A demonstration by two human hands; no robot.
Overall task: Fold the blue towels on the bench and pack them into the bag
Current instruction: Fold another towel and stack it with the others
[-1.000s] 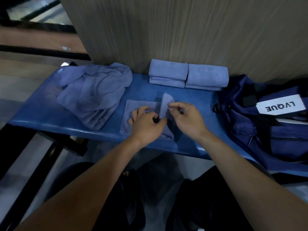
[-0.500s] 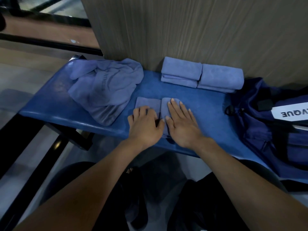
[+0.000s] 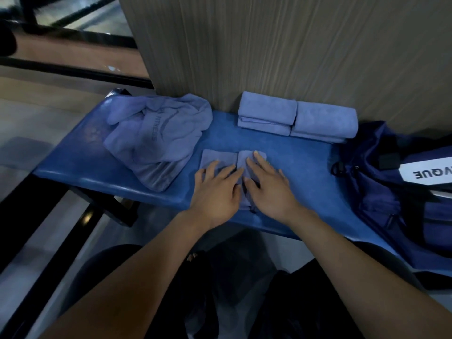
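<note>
A small blue towel (image 3: 215, 156) lies flat on the blue bench (image 3: 73, 157), its right part folded over onto the middle. My left hand (image 3: 217, 189) presses flat on its left half with straight fingers. My right hand (image 3: 267, 187) presses flat on the folded flap beside it. Two folded blue towels (image 3: 266, 112) (image 3: 325, 121) sit side by side at the back against the wall. An unfolded blue towel (image 3: 156, 135) with dark lettering lies crumpled to the left. The navy bag (image 3: 391, 192) sits on the bench's right end.
A ribbed wood-look wall (image 3: 293, 45) rises right behind the bench. A white label (image 3: 428, 173) lies on top of the bag. Black bench legs (image 3: 117, 206) and a glossy floor show at the left. My dark-clothed knees are below the bench's front edge.
A second ago both hands pinched the towel's right flap and lifted it over. Now the flap lies down and both hands press flat on the towel. The view has shifted right.
</note>
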